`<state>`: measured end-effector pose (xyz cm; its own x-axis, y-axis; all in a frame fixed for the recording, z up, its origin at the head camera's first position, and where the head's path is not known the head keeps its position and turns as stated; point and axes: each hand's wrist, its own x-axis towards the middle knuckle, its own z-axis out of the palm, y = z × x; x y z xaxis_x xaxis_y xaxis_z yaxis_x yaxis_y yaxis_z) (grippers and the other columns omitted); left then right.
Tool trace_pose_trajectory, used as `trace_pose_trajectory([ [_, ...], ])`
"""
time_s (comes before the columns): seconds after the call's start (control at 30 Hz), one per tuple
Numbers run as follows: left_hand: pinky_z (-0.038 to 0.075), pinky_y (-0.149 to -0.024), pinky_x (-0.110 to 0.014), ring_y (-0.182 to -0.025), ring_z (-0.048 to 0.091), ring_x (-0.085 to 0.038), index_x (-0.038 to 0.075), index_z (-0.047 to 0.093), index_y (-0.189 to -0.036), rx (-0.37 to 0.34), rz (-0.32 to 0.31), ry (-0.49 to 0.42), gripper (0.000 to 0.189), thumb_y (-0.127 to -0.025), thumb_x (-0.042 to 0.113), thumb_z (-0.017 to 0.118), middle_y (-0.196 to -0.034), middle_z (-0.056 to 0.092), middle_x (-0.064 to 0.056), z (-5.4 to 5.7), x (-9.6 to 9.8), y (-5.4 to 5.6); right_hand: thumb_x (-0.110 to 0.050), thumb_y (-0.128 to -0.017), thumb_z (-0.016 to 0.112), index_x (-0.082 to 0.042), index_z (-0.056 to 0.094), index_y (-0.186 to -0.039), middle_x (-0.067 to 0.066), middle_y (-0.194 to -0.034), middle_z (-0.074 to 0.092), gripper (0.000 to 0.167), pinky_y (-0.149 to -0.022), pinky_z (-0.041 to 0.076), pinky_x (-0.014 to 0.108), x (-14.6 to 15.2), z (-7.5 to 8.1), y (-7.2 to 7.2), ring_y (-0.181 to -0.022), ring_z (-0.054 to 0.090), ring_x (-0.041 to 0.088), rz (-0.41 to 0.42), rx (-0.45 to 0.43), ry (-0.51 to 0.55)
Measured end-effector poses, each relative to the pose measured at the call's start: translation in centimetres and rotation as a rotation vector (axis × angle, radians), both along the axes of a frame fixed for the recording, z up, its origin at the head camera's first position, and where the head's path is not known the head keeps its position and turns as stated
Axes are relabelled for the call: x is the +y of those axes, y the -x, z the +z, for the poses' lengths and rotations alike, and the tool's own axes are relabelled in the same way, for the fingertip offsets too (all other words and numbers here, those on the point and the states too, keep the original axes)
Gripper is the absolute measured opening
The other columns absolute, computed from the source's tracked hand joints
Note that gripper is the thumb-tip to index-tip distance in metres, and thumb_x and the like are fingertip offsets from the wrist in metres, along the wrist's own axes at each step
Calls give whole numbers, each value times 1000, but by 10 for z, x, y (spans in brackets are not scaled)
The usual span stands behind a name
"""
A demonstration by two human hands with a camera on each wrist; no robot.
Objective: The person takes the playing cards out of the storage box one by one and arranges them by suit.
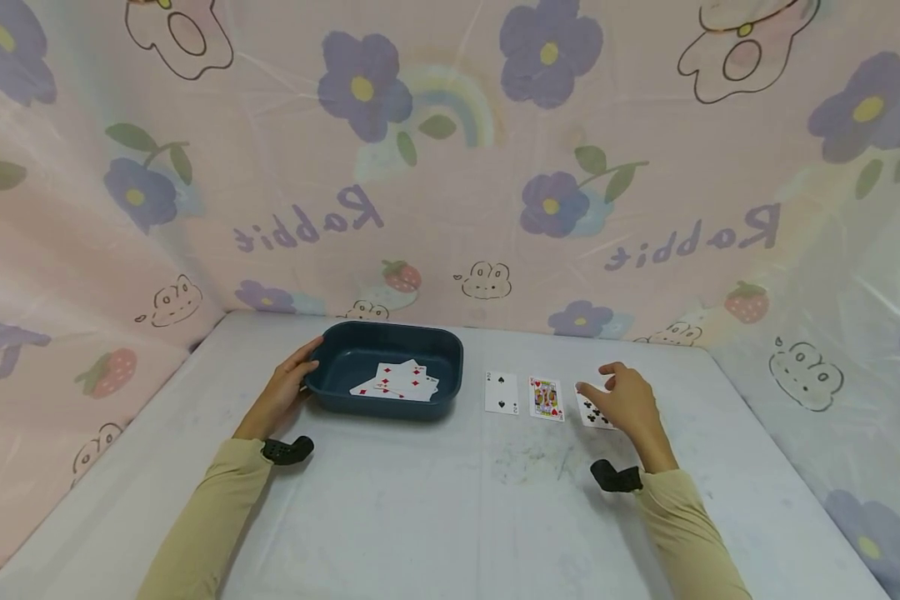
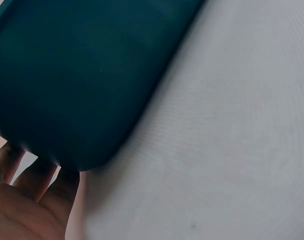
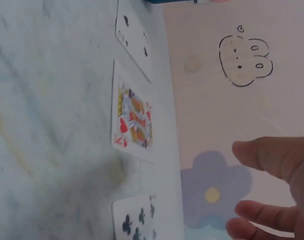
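My left hand (image 1: 279, 393) grips the left end of a dark teal plastic basin (image 1: 378, 407). In the left wrist view its fingers (image 2: 59, 197) curl at the basin's edge. Several diamond playing cards (image 1: 401, 381) lie overlapping, face up, inside. To the right of the basin, a two of spades (image 1: 501, 392), a king of hearts (image 1: 546, 398) and a clubs card (image 1: 594, 415) form a row on the table. My right hand (image 1: 632, 408) hovers over the clubs card, partly hiding it, with thumb and fingers spread and nothing between them.
A white cloth covers the table (image 1: 390, 508), with dark smudges in front of the cards. Printed curtains (image 1: 450, 183) with flowers and rabbits enclose the back and sides. A black wrist camera (image 1: 288, 451) sits at my left sleeve, another (image 1: 615, 477) at my right.
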<state>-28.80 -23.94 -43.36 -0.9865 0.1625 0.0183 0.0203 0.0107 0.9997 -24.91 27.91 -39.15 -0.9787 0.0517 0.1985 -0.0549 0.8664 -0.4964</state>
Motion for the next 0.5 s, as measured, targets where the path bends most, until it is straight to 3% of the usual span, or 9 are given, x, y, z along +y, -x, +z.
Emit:
trace_pose_trajectory([
  [0.5,17,-110,-57,-144,6,-33,12,16,-156,13,-12,-19,53,-106,11,32,-161,1,-10,-2,-1,1,-30,-90,68,8,55,-122,25,-103,59,51,-78,46,53,-22,22,-5,-92,57,41,131,159,56],
])
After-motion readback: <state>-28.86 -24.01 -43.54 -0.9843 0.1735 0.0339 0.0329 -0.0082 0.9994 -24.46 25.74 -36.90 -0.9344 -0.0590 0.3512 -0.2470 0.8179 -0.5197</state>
